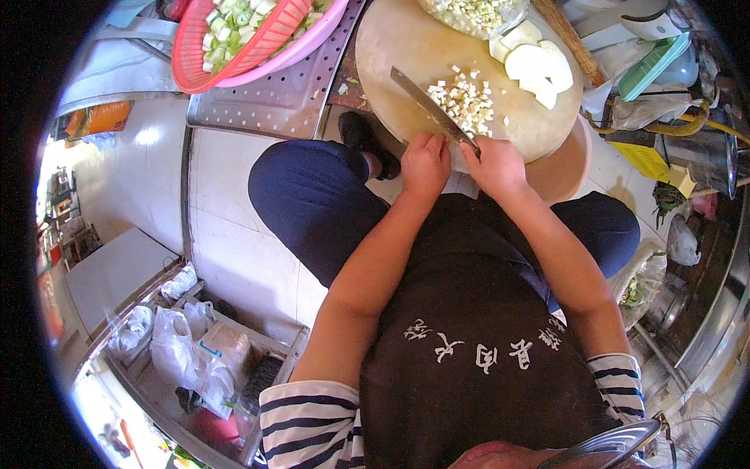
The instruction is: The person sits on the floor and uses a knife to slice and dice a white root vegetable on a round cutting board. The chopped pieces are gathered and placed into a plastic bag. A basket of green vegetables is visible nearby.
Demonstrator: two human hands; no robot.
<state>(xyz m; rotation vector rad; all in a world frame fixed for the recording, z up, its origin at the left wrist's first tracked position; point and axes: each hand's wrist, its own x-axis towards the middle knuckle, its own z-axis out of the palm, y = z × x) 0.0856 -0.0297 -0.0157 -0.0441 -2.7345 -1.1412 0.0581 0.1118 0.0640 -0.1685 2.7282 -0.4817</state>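
Observation:
A kitchen knife (428, 104) slants over the round chopping board (404, 35), its blade tip pointing up and left. My right hand (497, 167) is closed around the knife's handle at the board's near edge. Beside it, my left hand (426, 164) has curled fingers against that edge, close to the blade; whether anything is inside them is hidden. Small white diced pieces (466, 104) lie heaped just right of the blade. Thick white slices (539, 65) are piled at the board's right side. At the far edge rests a clear plastic bag (489, 14) of pale diced vegetable.
Upper left, a red plastic basket (190, 44) of chopped scallions leans in a pink basin (310, 50) on a perforated metal tray (258, 108). A wooden stick (571, 41) borders the board's right. Beneath the board stands a pinkish tub (565, 176). Lower left, plastic bags (173, 346) fill a cart.

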